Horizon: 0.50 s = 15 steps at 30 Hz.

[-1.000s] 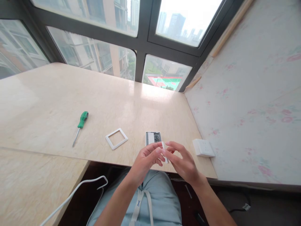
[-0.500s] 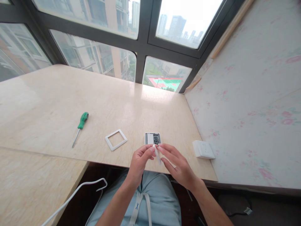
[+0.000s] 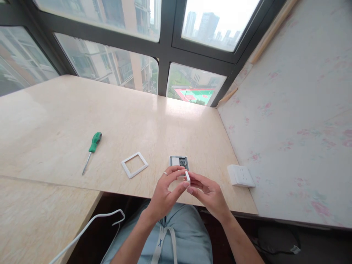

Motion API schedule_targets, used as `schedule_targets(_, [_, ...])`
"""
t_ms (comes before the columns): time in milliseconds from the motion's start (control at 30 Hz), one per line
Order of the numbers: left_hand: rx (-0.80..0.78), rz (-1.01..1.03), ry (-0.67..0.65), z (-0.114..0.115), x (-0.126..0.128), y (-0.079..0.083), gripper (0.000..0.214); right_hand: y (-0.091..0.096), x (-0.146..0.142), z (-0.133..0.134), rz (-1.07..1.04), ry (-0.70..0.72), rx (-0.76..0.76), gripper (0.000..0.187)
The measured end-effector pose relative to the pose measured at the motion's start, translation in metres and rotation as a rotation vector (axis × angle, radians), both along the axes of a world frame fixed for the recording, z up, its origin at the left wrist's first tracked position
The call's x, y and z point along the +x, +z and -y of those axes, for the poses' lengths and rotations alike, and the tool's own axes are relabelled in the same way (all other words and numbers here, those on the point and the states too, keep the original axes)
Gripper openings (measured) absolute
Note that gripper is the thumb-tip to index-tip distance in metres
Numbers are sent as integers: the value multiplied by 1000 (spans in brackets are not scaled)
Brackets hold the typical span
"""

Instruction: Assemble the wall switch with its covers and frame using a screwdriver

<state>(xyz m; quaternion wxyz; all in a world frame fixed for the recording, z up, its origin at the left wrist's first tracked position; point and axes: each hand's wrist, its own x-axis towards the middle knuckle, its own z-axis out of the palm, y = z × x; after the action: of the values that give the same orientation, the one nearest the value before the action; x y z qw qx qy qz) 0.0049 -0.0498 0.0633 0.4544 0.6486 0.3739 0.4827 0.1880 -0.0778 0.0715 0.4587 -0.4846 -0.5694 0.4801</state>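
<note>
Between the fingertips of both hands is a small white plastic piece [image 3: 187,176], seen nearly edge-on. My left hand [image 3: 168,189] pinches it from the left, a ring on one finger. From the right, my right hand [image 3: 207,192] grips it with thumb and fingers. Just beyond the fingers a switch module [image 3: 176,160] lies on the ledge, with a white part on its left and a dark exposed interior on its right; its near side is partly covered by my fingers. Left of my hands a white rectangular frame [image 3: 125,169] lies flat.
A green-handled screwdriver [image 3: 95,142] lies on the stone ledge [image 3: 115,110] at left. A white wall socket [image 3: 241,175] is at the right, by the flowered wall. A white cable [image 3: 90,220] curves at lower left, and windows [image 3: 192,82] rise behind the ledge.
The white piece has been turned in my fingers and now points differently. My left fingers have shifted to its far end, and my right fingers have closed in on it.
</note>
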Motion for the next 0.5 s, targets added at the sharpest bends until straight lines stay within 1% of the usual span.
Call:
schedule_targets(67, [75, -112, 19, -9, -10, -7, 42, -2, 1, -3, -102, -41, -56, 42])
schedule_targets(167, [163, -337, 110, -27, -25, -23, 72, -4, 3, -10, -205, -131, -136, 44])
schedule_targets(200, [187, -412, 122, -33, -29, -30, 81, -5, 5, -12, -224, -161, -160, 45])
schedule_targets(267, [228, -533, 83, -45, -34, -43, 100, -9, 7, -16, -246, -207, -194, 47])
schedule_targets(300, [239, -573, 44, -50, -34, -50, 105, -11, 8, -18, -250, -224, -202, 48])
schedule_targets(333, [242, -599, 8, -54, -33, -55, 107, -14, 9, -19, -252, -239, -208, 48])
schedule_targets(400, [227, -607, -41, -60, -28, -64, 105, -19, 10, -21, -250, -272, -220, 48])
schedule_targets(500, [189, -542, -35, -62, -21, -66, 101, -23, 12, -23, -236, -332, -227, 48])
